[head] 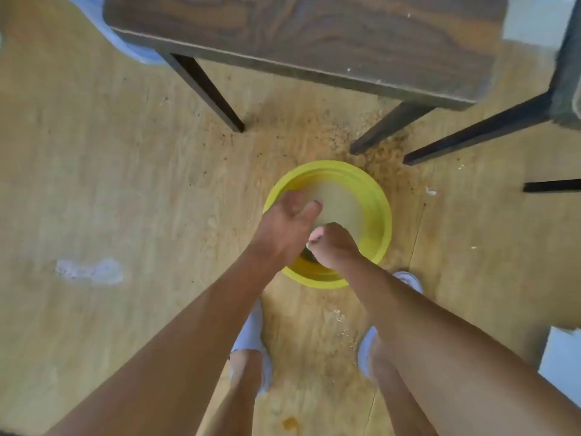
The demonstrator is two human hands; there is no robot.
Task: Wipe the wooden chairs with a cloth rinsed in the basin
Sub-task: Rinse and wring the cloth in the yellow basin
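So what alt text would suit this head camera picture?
Both hands, left hand open and right hand fisted around a pale cloth, reach into a yellow basin on a gritty wooden floor, just before a dark wooden chair.

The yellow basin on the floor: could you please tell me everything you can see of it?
The yellow basin is round, looks like plastic, and has a broad stepped rim. It sits upright on the wooden floor, just in front of the chair legs, amid scattered crumbs. It holds cloudy, pale water. The left hand reaches over its near-left rim with fingers loosely spread; the right hand is fisted above its near side, apparently gripping something pale, probably the cloth. Both feet stand just behind it.
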